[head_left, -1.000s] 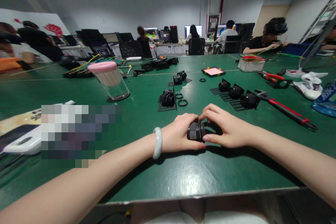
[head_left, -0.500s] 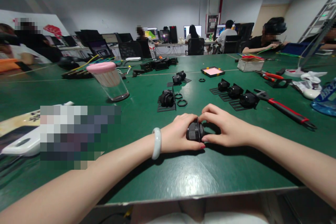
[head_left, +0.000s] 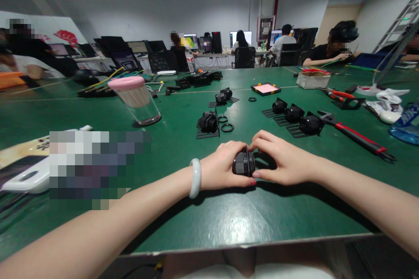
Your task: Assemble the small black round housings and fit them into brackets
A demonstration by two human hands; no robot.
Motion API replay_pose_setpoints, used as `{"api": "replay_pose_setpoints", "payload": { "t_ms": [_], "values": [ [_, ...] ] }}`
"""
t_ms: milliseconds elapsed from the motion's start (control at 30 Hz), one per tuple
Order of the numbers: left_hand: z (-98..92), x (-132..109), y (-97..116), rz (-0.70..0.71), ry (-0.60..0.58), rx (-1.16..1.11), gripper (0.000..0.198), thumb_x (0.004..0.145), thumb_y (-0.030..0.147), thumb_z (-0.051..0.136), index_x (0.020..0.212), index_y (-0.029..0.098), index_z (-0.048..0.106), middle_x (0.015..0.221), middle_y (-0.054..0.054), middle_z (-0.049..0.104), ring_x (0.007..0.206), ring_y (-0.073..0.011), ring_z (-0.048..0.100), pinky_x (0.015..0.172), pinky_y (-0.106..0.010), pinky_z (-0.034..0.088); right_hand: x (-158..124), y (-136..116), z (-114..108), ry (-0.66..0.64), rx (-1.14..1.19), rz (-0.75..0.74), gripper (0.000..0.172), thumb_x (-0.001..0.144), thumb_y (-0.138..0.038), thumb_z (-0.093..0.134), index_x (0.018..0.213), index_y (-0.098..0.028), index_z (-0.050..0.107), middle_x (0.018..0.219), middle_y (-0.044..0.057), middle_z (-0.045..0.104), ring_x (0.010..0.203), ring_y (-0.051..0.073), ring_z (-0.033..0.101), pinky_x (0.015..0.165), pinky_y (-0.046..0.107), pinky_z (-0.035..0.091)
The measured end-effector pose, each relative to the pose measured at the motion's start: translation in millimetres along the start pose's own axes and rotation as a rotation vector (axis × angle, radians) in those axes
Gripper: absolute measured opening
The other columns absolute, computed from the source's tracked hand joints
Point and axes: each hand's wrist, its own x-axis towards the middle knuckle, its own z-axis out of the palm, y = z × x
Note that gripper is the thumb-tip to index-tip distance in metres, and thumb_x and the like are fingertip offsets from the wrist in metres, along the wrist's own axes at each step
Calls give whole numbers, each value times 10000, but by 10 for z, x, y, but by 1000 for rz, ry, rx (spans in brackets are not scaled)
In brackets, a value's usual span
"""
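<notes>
Just above the table top, a black cable gland [head_left: 241, 164] with a faceted body lies on its side between my two hands. Its left part is wrapped by my left hand [head_left: 225, 166], thumb below and fingers over the top; a pale bangle circles that wrist. My right hand [head_left: 278, 159] pinches the gland's right rim, thumb low and fingertips high, with a gap under the palm. Part of the rim is hidden by fingers. Beyond the hands stands a similar gland on a slotted plate [head_left: 208, 123], with two black rings [head_left: 227, 128] beside it.
Several glands on slotted plates [head_left: 293, 113] stand right, near an adjustable wrench [head_left: 358, 136]. A pink-lidded cup [head_left: 134, 100] and a white device [head_left: 31, 178] are left. Behind are a shallow tray [head_left: 252, 90] and a white box [head_left: 313, 80]. A person [head_left: 340, 45] sits across the table.
Both hands keep hold of the cable gland in nearly the same place. The right fingers have shifted very slightly at the rim.
</notes>
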Motion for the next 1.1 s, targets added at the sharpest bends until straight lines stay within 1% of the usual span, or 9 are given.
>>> {"api": "replay_pose_setpoints", "payload": {
  "t_ms": [100, 233, 367, 533, 667, 900, 1000, 1100],
  "values": [
    [-10, 3, 5, 5, -1, -4, 544, 604, 493, 623, 989, 154, 443, 925, -55, 530, 849, -210, 491, 772, -328, 387, -3, -4, 5, 13, -3, -7, 394, 631, -266, 634, 959, -161, 444, 958, 68, 449, 831, 179, 473, 728, 310, 426],
    [-21, 5, 16, -2, 1, -4, 530, 592, 489, 634, 968, 163, 450, 898, -43, 527, 839, -210, 492, 762, -323, 390, 3, 2, 15, 23, -8, -2, 387, 628, -257, 632, 950, -166, 438, 952, 62, 450, 819, 173, 470, 713, 301, 425],
    [-19, 2, 19, -13, 8, -18, 523, 591, 474, 638, 974, 172, 449, 906, -40, 528, 849, -211, 493, 767, -322, 390, 9, 7, 22, 15, -22, 10, 355, 654, -275, 618, 941, -162, 443, 942, 65, 453, 810, 173, 473, 705, 303, 428],
    [-14, 2, 9, -31, 11, -26, 531, 586, 499, 628, 968, 170, 461, 906, -49, 528, 839, -214, 493, 757, -328, 393, 11, 16, 18, -10, -21, 8, 344, 690, -325, 597, 954, -151, 461, 948, 77, 453, 826, 178, 477, 720, 311, 430],
    [-14, 1, 9, -9, 5, -19, 510, 598, 499, 619, 954, 169, 462, 904, -46, 529, 837, -208, 492, 765, -325, 388, 9, 30, 20, -20, -12, 9, 325, 722, -356, 568, 957, -147, 486, 950, 80, 453, 837, 180, 483, 738, 319, 429],
    [-13, 0, 25, -15, 16, -25, 497, 590, 484, 633, 941, 178, 463, 899, -37, 536, 843, -206, 497, 770, -321, 385, 5, 51, 32, -22, -13, -2, 260, 771, -358, 510, 926, -150, 523, 938, 80, 459, 833, 180, 493, 744, 334, 431],
    [-12, 1, 23, -16, 14, -27, 501, 590, 490, 631, 942, 175, 463, 904, -41, 537, 839, -207, 497, 768, -324, 388, 8, 46, 31, -8, -13, 3, 283, 756, -379, 524, 925, -151, 522, 936, 80, 459, 827, 182, 495, 739, 337, 431],
    [-12, 2, 17, -10, 12, -25, 510, 595, 493, 625, 954, 171, 461, 913, -48, 537, 836, -208, 496, 765, -327, 390, 10, 31, 22, 11, -16, 14, 346, 701, -378, 584, 949, -153, 497, 944, 77, 456, 825, 185, 494, 730, 332, 434]
  ]
}}
